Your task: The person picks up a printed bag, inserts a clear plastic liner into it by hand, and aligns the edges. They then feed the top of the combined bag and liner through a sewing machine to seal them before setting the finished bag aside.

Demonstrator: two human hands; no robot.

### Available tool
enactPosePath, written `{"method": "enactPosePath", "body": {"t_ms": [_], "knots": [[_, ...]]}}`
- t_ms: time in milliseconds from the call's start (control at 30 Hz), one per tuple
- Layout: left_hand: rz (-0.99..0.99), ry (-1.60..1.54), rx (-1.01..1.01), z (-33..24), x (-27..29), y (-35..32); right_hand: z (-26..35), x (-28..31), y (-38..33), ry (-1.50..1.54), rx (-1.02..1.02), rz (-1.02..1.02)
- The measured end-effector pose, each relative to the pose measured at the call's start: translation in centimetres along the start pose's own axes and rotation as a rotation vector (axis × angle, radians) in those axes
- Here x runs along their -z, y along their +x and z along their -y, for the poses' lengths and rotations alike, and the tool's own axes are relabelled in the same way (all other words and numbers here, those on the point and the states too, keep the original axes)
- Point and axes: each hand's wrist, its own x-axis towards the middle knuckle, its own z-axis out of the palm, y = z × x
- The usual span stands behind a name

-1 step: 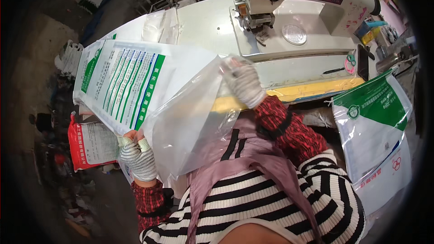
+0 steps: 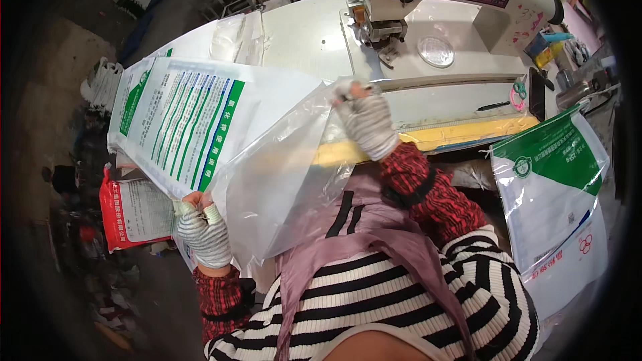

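Observation:
A large white printed plastic sack with green and blue bands lies slantwise over the left part of the sewing machine table. A clear plastic liner comes out of its near end and is stretched between my hands. My left hand, in a striped fingerless glove, is closed on the near left edge of the sack and liner, fingertips pinched together. My right hand, gloved alike, is closed at the liner's far right corner by the table's front edge. What its fingertips grip is partly hidden.
A white sewing machine stands at the back right, with a round clear disc under its arm. Pink-handled scissors, a black pen and a phone lie to the right. Another sack hangs there; a red-white bag sits left.
My right hand has shifted slightly to the right with the liner's corner, and its fingers look more curled. My left hand and the sack have barely moved.

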Motion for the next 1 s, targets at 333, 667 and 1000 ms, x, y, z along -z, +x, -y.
{"method": "enactPosePath", "body": {"t_ms": [333,667,1000], "knots": [[0.082,-0.223,0.295,-2.1,1.2,-0.8,-1.5,0.2,1.9,0.241,-0.141,0.148],[0.099,0.125,0.036,0.1,4.9,-4.5,0.4,-2.0,4.9,0.261,-0.23,0.204],[0.6,0.635,-0.101,-0.1,10.2,-8.5,4.8,-3.9,10.4,-0.05,0.468,0.143]]}}
